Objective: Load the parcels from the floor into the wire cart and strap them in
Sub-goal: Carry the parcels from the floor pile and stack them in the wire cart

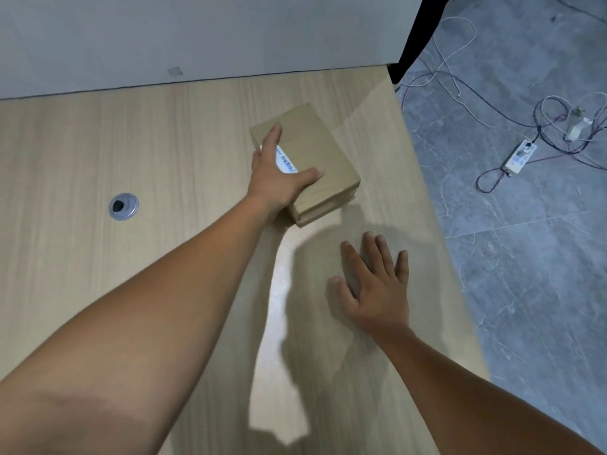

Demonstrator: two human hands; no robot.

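Note:
A small brown cardboard parcel (323, 159) with a white label lies on a light wooden table (164, 152), near its right edge. My left hand (277, 172) rests on top of the parcel, fingers spread over the label and thumb along its near side, gripping it. My right hand (374, 284) lies flat on the tabletop, nearer to me and apart from the parcel, fingers spread and holding nothing. No wire cart or strap is in view.
A round metal cable grommet (123, 206) sits in the tabletop at left. A grey wall runs behind the table. To the right, the grey tiled floor (525, 257) carries a white power strip (521, 157) and tangled cables (460, 80).

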